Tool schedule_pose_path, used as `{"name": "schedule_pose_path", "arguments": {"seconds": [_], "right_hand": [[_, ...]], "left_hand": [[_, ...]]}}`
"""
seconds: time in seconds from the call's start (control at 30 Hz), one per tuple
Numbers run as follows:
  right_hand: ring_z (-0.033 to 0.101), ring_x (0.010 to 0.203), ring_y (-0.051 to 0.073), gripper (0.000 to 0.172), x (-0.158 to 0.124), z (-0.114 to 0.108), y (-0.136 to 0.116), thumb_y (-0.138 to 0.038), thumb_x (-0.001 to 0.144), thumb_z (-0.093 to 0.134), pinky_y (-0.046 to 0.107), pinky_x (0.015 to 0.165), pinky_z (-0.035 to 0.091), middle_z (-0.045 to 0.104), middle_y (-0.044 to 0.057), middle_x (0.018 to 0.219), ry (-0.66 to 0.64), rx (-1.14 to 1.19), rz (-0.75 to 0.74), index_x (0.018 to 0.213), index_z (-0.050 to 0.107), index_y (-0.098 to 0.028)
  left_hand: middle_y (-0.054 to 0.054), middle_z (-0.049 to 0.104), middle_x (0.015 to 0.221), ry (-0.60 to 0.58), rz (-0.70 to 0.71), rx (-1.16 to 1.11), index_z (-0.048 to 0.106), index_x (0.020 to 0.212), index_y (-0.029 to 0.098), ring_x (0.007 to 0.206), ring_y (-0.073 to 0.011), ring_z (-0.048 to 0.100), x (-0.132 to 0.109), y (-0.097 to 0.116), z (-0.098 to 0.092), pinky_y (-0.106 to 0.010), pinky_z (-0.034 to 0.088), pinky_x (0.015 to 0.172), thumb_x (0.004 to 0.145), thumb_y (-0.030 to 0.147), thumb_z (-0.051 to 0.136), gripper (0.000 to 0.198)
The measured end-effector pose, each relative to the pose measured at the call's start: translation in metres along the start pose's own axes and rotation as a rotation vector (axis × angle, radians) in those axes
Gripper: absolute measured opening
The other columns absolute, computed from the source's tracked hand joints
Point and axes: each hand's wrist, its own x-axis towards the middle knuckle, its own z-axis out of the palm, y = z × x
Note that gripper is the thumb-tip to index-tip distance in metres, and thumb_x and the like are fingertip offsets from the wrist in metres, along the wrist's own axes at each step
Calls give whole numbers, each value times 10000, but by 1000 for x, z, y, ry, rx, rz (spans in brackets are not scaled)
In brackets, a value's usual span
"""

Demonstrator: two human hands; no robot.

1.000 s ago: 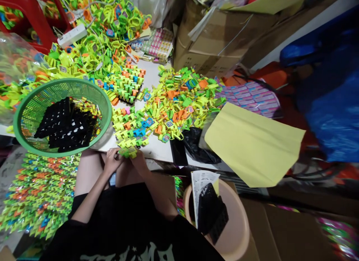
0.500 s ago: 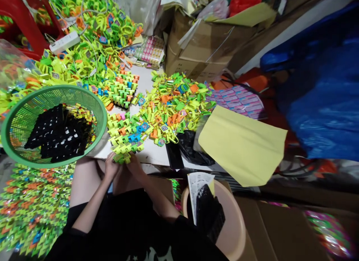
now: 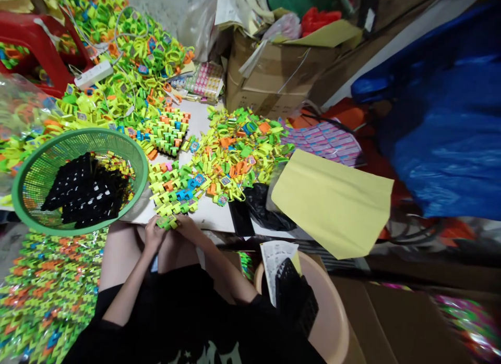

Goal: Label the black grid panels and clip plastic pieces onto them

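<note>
A yellow-green plastic piece, looking like a small toy watch (image 3: 167, 222), is pinched between my two hands at the table's front edge, above my lap. My left hand (image 3: 153, 234) grips its left side with closed fingers. On its right side, the fingers of my right hand (image 3: 188, 229) are closed too. Right behind my hands lies a block of toy watches in neat rows (image 3: 172, 184), mostly yellow and green with some blue and orange. A second block of rows (image 3: 170, 132), on a black base, sits farther back. Loose toy watches (image 3: 238, 150) are heaped to the right.
At left stands a green basket (image 3: 143, 184) holding black perforated sheets (image 3: 84, 192) and small yellow-red parts. A black phone-like slab (image 3: 241, 219), black plastic bag and yellow sheet (image 3: 332, 202) lie right. A cardboard box (image 3: 270, 72) stands behind; a tub (image 3: 340, 314) is below right.
The view has shifted slightly, so the background sits a little left and lower. Both hands remain on the toy watch piece, which appears slightly turned and apart from the rows behind it.
</note>
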Motion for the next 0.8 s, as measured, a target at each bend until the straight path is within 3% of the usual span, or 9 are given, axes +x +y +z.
{"name": "schedule_pose_path", "arguments": {"seconds": [0.07, 0.13, 0.2, 0.27, 0.33, 0.43, 0.53, 0.67, 0.8], "right_hand": [[621, 805, 178, 190, -12, -28, 4, -295, 871, 547, 287, 767, 489, 689, 34, 852, -44, 111, 32, 946, 693, -199], [629, 765, 176, 228, -25, -63, 12, -306, 879, 526, 280, 724, 495, 695, 42, 848, 3, 134, 144, 976, 695, -187], [626, 743, 182, 294, -32, -102, 22, -275, 914, 434, 288, 703, 496, 689, 73, 880, 203, 39, 253, 1013, 687, -164], [608, 892, 201, 364, -29, -135, 32, -184, 926, 346, 308, 796, 483, 660, 106, 1026, 479, -194, 260, 1092, 669, -168], [547, 1031, 234, 402, -16, -158, 38, -111, 902, 350, 331, 858, 456, 609, 129, 1133, 536, -457, 242, 1149, 660, -178], [479, 1068, 270, 387, 11, -172, 40, -92, 893, 418, 369, 895, 414, 584, 145, 1123, 347, -786, 223, 1171, 669, -188], [465, 1043, 280, 344, 32, -170, 39, -120, 916, 434, 389, 901, 385, 584, 157, 1060, 199, -957, 191, 1142, 689, -164], [474, 1019, 271, 317, 41, -171, 44, -102, 902, 451, 380, 879, 395, 583, 164, 1081, 126, -1023, 75, 1080, 708, -157], [502, 998, 253, 284, 33, -179, 51, -121, 898, 471, 365, 868, 424, 605, 136, 1101, 113, -937, -67, 1062, 693, -183]], "left_hand": [[-11, 665, 796, -31, -41, 15, 617, 812, 190, 792, -190, 613, 0, 3, -2, -289, 498, 756, 635, 239, 609, 184], [4, 657, 759, -54, -63, 36, 619, 821, 189, 761, -183, 610, 1, 5, -4, -271, 493, 718, 631, 244, 624, 198], [7, 656, 747, -74, -61, 49, 623, 828, 187, 749, -184, 611, 2, 6, -5, -267, 490, 703, 631, 251, 632, 207], [-3, 665, 761, -79, -44, 56, 633, 840, 185, 756, -191, 617, 3, 6, -6, -276, 492, 711, 640, 259, 636, 214], [-18, 679, 797, -68, -25, 68, 645, 848, 186, 781, -201, 626, 4, 6, -6, -290, 496, 739, 647, 262, 644, 215], [-30, 689, 826, -53, -14, 96, 657, 837, 195, 814, -215, 633, 3, 5, -3, -306, 498, 773, 647, 250, 660, 198], [-33, 692, 831, -40, -20, 116, 666, 840, 199, 830, -219, 632, 1, 3, 1, -312, 497, 785, 655, 232, 659, 188], [-41, 703, 854, -13, 0, 89, 675, 843, 190, 853, -217, 640, -2, -3, 5, -310, 503, 804, 659, 229, 665, 189], [-58, 716, 903, 12, 31, 95, 684, 841, 190, 891, -233, 651, -2, -8, 5, -334, 514, 826, 651, 208, 657, 193]]}}
